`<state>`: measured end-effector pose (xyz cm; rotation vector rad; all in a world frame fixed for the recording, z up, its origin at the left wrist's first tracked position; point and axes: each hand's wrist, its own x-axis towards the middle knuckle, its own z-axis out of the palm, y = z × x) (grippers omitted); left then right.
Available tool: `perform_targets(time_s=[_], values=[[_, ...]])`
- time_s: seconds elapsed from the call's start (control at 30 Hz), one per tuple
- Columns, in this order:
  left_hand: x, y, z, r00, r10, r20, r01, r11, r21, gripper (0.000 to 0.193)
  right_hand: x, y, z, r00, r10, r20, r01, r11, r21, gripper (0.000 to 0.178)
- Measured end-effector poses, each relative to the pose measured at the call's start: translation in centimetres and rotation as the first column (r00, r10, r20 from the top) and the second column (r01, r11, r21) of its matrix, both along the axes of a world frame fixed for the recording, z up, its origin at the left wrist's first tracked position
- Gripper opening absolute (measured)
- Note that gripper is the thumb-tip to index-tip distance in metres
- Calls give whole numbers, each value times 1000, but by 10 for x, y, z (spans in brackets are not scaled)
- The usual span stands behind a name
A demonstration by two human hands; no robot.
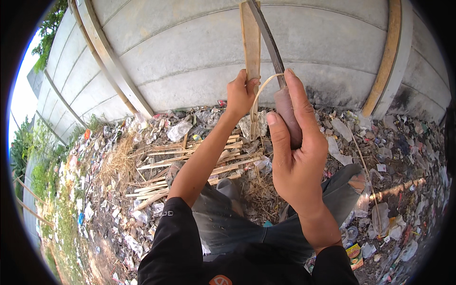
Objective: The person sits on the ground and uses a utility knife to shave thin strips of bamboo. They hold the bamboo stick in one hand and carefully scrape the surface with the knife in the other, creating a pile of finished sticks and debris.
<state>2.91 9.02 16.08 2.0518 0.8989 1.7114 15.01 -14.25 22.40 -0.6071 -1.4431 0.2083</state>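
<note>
My left hand point(241, 95) is closed round a long, pale bamboo slat point(251, 45) standing upright in front of me. In my right hand point(304, 161) is the rounded handle of a long knife point(271, 42), with its thumb and index finger lying along the handle. The dark, slightly curved blade points up and away, and its upper part meets or overlaps the slat near the top of the picture. A thin, bent bamboo shaving point(266, 82) arches from the slat by my left hand to my right index fingertip. The fingers behind the handle are partly hidden.
Several split bamboo strips point(166, 166) lie in a loose pile beside my legs point(232, 228). Scattered plastic litter point(380, 142) and dry straw point(118, 161) cover the ground. A grey concrete panel wall point(190, 47) stands ahead, with bamboo poles point(382, 61) against it.
</note>
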Motion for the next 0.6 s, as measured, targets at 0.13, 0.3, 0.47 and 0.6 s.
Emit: perform_targets(time_s=[0.13,0.3,0.47,0.6], values=[[0,4,-4,999,-35,29,36,999,-38,10,-3,-6,1,999,-24,-37,24,1000,9,50],[0,4,-4,996,-78,47,77,997,19,10,-2,-9,3,999,-47,-23,47,999,11,50],[-2,-1,0,999,-31,-29,29,998,-53,10,-1,-9,2,1000,-11,16,13,993,-116,50],[-1,-6,2,999,-45,-18,43,995,-87,9,-3,-8,0,1000,-27,15,27,999,-25,50]])
